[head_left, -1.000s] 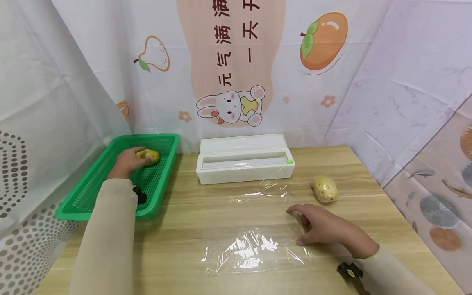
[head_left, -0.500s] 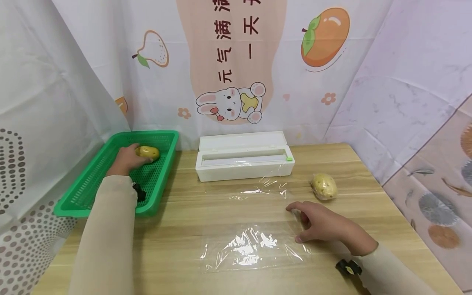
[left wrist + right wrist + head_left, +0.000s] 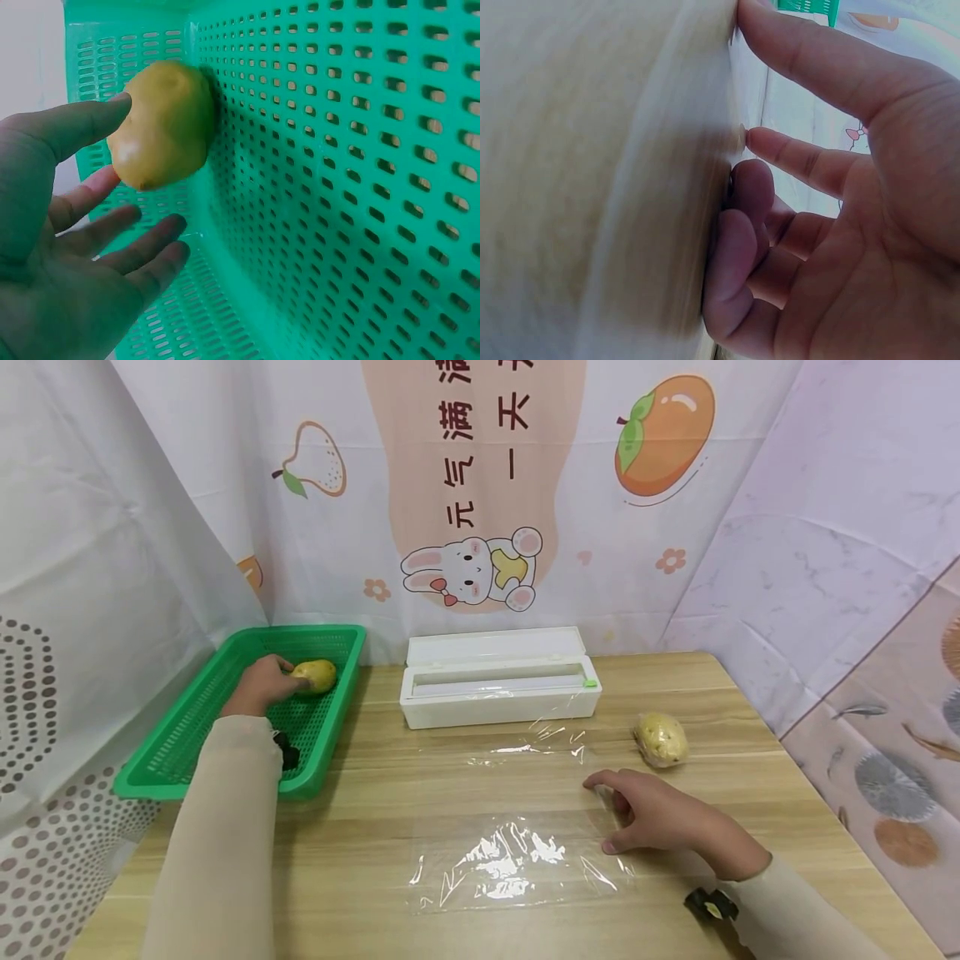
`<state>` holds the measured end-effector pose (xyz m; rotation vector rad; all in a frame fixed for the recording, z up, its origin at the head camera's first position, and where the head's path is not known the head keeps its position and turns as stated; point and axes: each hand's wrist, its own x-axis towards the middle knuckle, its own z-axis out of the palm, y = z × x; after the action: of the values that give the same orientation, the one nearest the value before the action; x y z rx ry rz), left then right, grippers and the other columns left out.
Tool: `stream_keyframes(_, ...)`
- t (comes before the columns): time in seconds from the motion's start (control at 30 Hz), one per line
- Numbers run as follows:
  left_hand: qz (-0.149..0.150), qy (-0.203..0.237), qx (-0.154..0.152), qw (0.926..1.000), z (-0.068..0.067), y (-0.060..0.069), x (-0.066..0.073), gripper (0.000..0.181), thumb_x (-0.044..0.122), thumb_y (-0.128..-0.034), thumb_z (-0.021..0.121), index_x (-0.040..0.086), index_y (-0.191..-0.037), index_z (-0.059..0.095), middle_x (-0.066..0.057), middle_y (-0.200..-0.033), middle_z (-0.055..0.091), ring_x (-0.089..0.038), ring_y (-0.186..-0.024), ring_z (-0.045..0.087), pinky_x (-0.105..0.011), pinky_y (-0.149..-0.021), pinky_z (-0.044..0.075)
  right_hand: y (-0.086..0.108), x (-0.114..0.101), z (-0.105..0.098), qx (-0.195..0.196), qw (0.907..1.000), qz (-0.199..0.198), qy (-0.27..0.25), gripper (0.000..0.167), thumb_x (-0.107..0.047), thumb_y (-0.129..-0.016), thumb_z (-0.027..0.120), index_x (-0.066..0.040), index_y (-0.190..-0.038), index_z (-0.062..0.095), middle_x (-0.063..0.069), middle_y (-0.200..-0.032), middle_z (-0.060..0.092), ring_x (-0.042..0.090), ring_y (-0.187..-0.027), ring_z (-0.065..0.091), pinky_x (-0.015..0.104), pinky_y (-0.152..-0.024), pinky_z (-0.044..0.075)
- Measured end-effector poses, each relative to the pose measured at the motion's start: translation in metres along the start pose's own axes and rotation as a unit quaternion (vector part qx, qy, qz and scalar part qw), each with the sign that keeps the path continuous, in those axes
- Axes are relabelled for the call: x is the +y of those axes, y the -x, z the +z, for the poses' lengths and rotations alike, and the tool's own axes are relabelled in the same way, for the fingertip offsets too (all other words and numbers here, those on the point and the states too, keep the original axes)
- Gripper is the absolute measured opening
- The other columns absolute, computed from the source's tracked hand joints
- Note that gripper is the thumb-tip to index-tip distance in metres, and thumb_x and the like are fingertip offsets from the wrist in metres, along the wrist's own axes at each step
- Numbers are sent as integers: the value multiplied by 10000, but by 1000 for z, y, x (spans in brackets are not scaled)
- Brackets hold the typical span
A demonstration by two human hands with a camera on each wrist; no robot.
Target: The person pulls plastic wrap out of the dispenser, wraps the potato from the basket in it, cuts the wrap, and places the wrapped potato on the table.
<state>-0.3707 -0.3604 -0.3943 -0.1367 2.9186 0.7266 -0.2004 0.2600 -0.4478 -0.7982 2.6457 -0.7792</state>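
Note:
In the green basket (image 3: 318, 768) a yellow potato (image 3: 315, 676) lies by the far right corner. My left hand (image 3: 264, 684) reaches in beside it. In the left wrist view the thumb and index fingertips meet the left edge of the potato (image 3: 165, 124), and the other fingers are spread apart. A sheet of clear plastic wrap (image 3: 480, 793) lies flat on the table. At its right edge my right hand (image 3: 652, 814) rests with index finger and thumb apart, fingertips on the surface. In the right wrist view some fingers of the right hand (image 3: 817, 217) are bent.
A white plastic wrap box (image 3: 498, 712), its lid raised, stands at the back of the wooden table (image 3: 337, 877). Another potato (image 3: 661, 740), wrapped in clear film, lies beyond the right hand. A printed curtain (image 3: 315, 568) hangs behind the table.
The potato in the basket has shifted a little to the right, away from the left palm, and shows more fully. My right hand and the plastic wrap have stayed in place.

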Motion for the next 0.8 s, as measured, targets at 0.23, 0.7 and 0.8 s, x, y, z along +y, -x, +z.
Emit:
stream_keyframes(0.23, 161, 116, -84, 9998, 4, -3, -2, 715, 363, -1010, 628, -173, -1432, 414, -391, -1388, 477, -517, -1221, 521, -599, -967, 494, 0, 2, 1, -44, 10000, 82, 16, 783, -329, -727, 945, -160, -1393, 570, 4, -862, 543, 118, -769, 490, 247, -675, 418)
stream_keyframes(0.7, 7, 1011, -692, 9925, 5, -3, -2, 735, 229, -1041, 513, -15, -1634, 152, -404, -1569, 244, -546, -1315, 461, -513, -860, 611, 0, 3, 0, 28, 10000, -32, 18, 780, -363, -732, 945, -156, -1387, 574, -2, -851, 537, 101, -756, 474, 243, -667, 412)
stream_keyframes(0.8, 33, 1142, -614, 9916, 3, 0, 1, 701, 210, -1055, 490, -1, -1637, 163, -402, -1560, 257, -550, -1331, 432, -535, -874, 603, 0, 3, 0, 24, 10000, -18, 27, 781, -357, -732, 944, -152, -1388, 574, 1, -852, 534, 101, -758, 470, 245, -668, 409)
